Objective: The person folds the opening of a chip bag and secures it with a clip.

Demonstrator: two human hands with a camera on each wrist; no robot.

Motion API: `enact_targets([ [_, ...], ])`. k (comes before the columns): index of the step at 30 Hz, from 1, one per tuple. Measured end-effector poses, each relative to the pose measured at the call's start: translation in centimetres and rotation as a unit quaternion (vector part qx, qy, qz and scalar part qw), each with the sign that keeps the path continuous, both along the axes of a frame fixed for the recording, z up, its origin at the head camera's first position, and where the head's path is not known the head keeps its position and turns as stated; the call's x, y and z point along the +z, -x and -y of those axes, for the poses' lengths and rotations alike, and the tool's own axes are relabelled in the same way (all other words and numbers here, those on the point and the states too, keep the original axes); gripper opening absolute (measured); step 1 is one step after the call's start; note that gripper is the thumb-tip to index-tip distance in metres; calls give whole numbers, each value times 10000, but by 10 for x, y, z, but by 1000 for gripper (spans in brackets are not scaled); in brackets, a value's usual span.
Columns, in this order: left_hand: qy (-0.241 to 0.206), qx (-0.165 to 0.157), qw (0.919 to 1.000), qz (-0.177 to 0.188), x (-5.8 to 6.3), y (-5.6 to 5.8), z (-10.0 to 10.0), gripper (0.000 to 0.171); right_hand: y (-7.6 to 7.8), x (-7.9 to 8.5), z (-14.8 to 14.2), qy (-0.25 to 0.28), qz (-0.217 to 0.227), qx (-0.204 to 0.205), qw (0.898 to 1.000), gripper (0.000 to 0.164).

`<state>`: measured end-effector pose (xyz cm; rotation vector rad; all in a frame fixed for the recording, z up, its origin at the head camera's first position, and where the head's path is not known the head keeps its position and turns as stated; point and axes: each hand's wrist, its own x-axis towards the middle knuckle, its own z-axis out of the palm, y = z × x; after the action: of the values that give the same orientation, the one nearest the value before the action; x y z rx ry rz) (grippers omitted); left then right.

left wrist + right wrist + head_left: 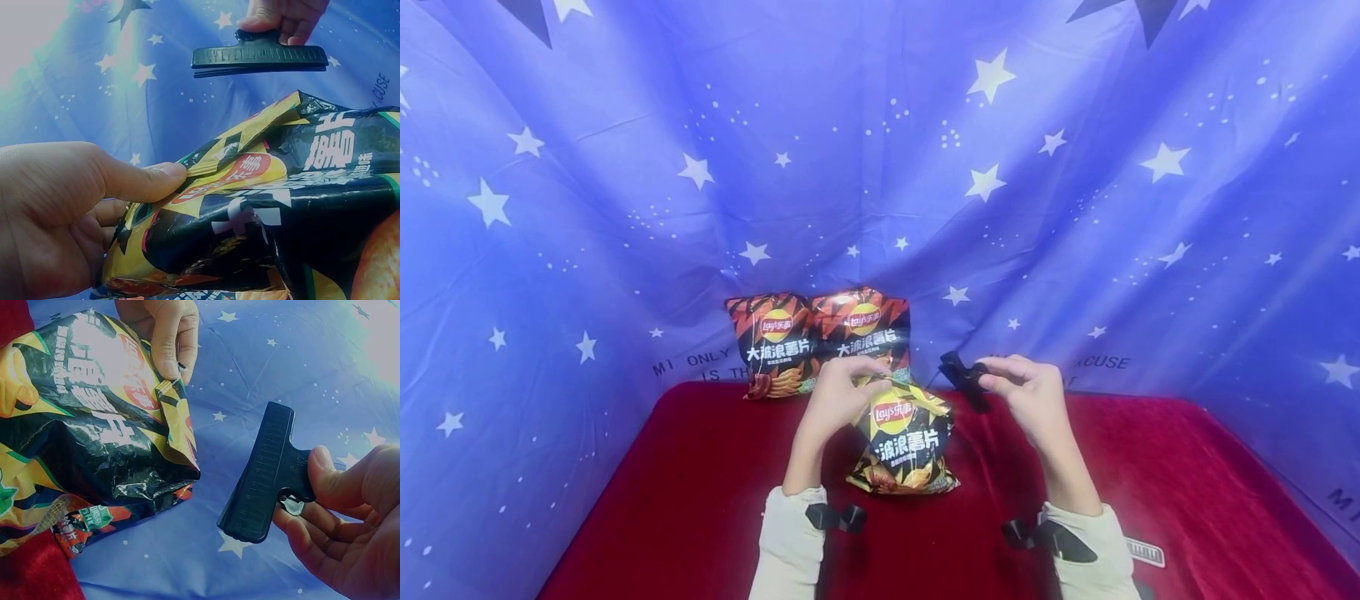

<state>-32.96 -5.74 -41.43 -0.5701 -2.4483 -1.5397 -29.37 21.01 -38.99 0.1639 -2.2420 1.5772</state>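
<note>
A yellow-and-black chip bag [904,450] stands on the red cloth, its top edge folded over. My left hand [846,392] pinches the folded top at its left end; in the left wrist view the thumb [153,180] presses on the fold. To the right of the bag, my right hand [1026,396] holds a black bag clip [259,475] by its handle, between thumb and fingers. The clip's long jaws are apart from the bag, with blue backdrop showing between them in the right wrist view.
Two red-and-black chip bags [775,346] stand side by side behind, against the starry blue backdrop [865,125]. Red velvet cloth [715,500] covers the table. A pale ridged object [1146,552] lies by the right sleeve, partly hidden.
</note>
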Motion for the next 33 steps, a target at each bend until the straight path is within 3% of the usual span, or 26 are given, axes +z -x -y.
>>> enact_targets([
  [13,-16,-26,10000,28,1,-1,0,13,2,-3,4,-395,-1,-253,9989,23],
  [33,-41,-24,10000,54,3,-3,-3,13,6,-13,14,-317,293,-196,9989,23],
])
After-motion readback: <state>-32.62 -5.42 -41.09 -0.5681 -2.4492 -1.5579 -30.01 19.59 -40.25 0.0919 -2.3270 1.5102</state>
